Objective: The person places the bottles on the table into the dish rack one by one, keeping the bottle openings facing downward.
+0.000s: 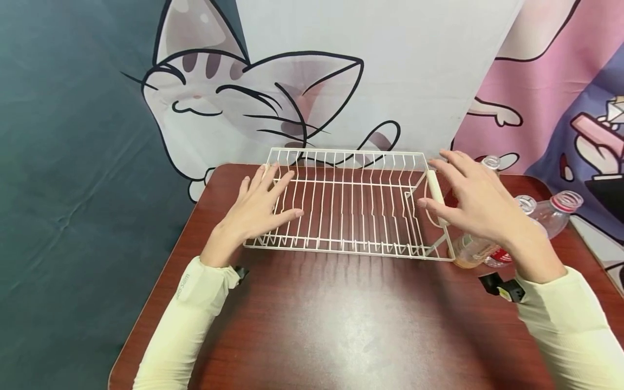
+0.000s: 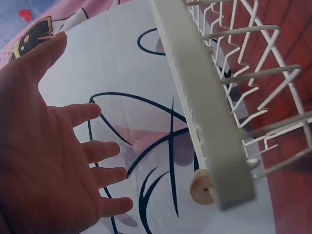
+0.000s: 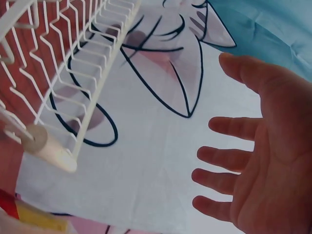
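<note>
A white wire dish rack (image 1: 351,252) stands on the table, with a pale cylindrical handle (image 1: 435,189) at its right end. My left hand (image 1: 258,211) is spread over the rack's left end, fingers extended and thumb apart. Over the right end, my right hand (image 1: 480,197) hovers with its fingers extended, overlapping some bottles in the head view. Both wrist views show empty palms beside the rack. The left wrist view shows a round wooden end (image 2: 201,186) next to a flat white bar (image 2: 204,97); a wooden handle (image 3: 53,151) appears in the right wrist view.
Clear plastic bottles stand right of the rack: one with amber liquid (image 1: 468,254), another with a red cap ring (image 1: 565,203). The reddish-brown table (image 1: 292,325) has a left edge near my left forearm. A cat-printed cloth (image 1: 195,135) hangs behind.
</note>
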Motion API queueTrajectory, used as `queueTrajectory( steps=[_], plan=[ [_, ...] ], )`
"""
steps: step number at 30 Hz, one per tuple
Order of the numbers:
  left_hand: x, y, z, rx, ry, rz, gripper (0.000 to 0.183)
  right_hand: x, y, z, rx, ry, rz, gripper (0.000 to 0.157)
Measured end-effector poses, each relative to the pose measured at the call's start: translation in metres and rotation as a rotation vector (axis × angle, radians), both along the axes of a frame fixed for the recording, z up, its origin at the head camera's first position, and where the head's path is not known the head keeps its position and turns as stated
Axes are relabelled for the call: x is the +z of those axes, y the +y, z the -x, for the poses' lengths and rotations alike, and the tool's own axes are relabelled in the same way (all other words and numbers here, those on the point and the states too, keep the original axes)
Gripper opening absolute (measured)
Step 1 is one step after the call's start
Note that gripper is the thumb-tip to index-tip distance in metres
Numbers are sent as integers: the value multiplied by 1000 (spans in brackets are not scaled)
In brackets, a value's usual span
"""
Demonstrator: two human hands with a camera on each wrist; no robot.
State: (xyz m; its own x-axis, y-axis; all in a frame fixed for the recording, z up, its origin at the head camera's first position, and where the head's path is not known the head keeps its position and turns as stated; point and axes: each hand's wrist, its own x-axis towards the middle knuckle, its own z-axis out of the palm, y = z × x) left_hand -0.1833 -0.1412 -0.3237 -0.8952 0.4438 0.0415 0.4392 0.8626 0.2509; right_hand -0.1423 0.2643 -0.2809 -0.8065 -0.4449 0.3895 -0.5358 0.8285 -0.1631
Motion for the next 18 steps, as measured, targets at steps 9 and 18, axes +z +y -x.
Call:
queueTrajectory(
  steps=[9, 18],
  plan=[
    [-15, -22, -8, 28, -14, -30, 90, 8, 19, -11, -56, 66, 112, 58],
    [-30, -38, -16, 70, -33, -31, 91, 11, 53, -31, -230, 151, 252, 51]
  ],
)
